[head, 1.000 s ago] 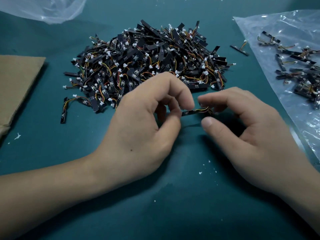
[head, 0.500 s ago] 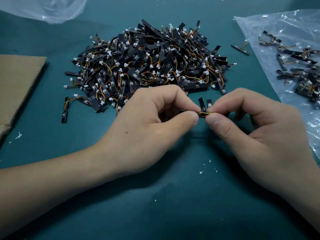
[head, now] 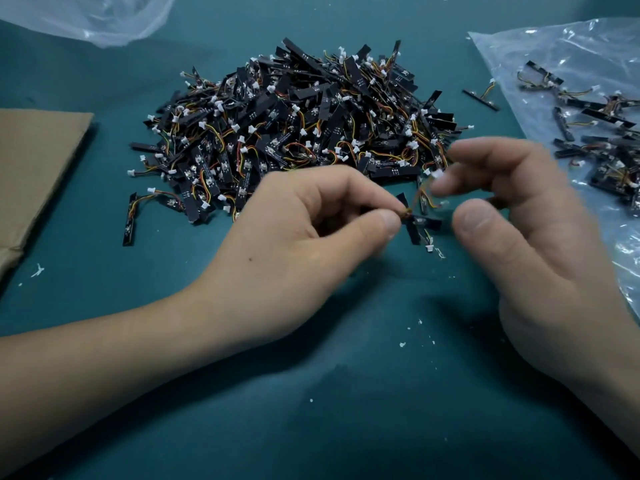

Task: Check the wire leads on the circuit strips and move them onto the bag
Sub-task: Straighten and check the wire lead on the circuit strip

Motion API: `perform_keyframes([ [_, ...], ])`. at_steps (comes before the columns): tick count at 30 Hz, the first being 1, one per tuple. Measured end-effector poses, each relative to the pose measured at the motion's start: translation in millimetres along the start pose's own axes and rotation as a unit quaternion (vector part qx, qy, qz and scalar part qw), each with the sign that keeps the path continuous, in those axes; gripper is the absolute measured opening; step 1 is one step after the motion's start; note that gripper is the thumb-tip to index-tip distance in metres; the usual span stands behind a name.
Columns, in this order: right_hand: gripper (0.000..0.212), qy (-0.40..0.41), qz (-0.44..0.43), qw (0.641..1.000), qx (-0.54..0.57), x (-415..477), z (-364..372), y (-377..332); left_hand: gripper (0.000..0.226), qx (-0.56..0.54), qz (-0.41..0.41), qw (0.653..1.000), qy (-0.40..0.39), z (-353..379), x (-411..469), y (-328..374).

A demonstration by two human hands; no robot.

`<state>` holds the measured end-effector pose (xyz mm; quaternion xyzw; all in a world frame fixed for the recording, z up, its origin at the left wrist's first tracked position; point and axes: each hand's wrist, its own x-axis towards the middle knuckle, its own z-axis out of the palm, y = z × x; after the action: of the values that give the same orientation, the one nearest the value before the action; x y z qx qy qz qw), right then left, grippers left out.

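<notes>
A big pile of black circuit strips (head: pixel 294 133) with red, yellow and orange wire leads and white connectors lies on the teal table. In front of it my left hand (head: pixel 298 244) pinches a small bunch of strips (head: pixel 417 225) between thumb and forefinger, at the wire end. My right hand (head: pixel 519 230) is blurred, with thumb and fingers apart. Its forefinger touches a white connector (head: pixel 437 174) on a lead that rises from the bunch. At the right lies a clear plastic bag (head: pixel 571 57) with several strips (head: pixel 606 157) on it.
One lone strip (head: pixel 481 98) lies between the pile and the bag. A brown cardboard sheet (head: pixel 34 168) covers the table's left edge. Another crumpled clear bag (head: pixel 104 19) lies at the back left. White crumbs dot the teal cloth (head: pixel 346 393) near me.
My right hand has let go of the wires and opened, its fingers moving up and right. My left hand keeps pinching the strips, which now fan out from its fingertips.
</notes>
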<state>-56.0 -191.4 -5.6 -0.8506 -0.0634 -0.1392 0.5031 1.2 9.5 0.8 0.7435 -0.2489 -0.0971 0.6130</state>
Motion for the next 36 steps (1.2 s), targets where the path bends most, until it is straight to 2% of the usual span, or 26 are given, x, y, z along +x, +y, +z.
perform_keyframes([
  [3, 0.026, -0.022, -0.023, 0.996, -0.080, 2.0, -0.4, -1.6, 0.007, -0.024, 0.002, 1.000, 0.005, -0.6, 1.5, -0.5],
  [7, 0.021, -0.048, -0.083, 0.985, -0.140, -0.7, 3.2, -0.6, 0.005, 0.009, 0.004, 1.000, -0.022, 0.0, -0.8, -1.6],
  [10, 0.022, -0.055, -0.086, 0.987, -0.123, -0.7, 1.3, 2.1, 0.006, 0.020, 0.007, 0.999, -0.036, -0.2, -1.5, -0.9],
  [15, 0.027, -0.055, -0.049, 0.997, -0.018, -4.6, -0.1, 0.2, 0.014, 0.041, 0.035, 0.998, -0.043, -0.9, -3.4, 2.5],
  [20, 0.028, -0.107, -0.052, 0.992, -0.032, -3.8, -0.8, -1.8, 0.017, 0.081, 0.043, 0.995, -0.041, -0.3, -3.4, 2.4],
  [26, 0.031, -0.108, -0.031, 0.994, -0.016, -3.4, -2.3, -0.4, 0.015, 0.078, 0.044, 0.994, -0.068, -0.5, -5.2, 4.5],
  [36, 0.033, -0.118, -0.034, 0.992, -0.030, -2.7, 0.1, -2.4, 0.014, 0.107, 0.068, 0.992, -0.026, 1.7, -5.5, 3.9],
])
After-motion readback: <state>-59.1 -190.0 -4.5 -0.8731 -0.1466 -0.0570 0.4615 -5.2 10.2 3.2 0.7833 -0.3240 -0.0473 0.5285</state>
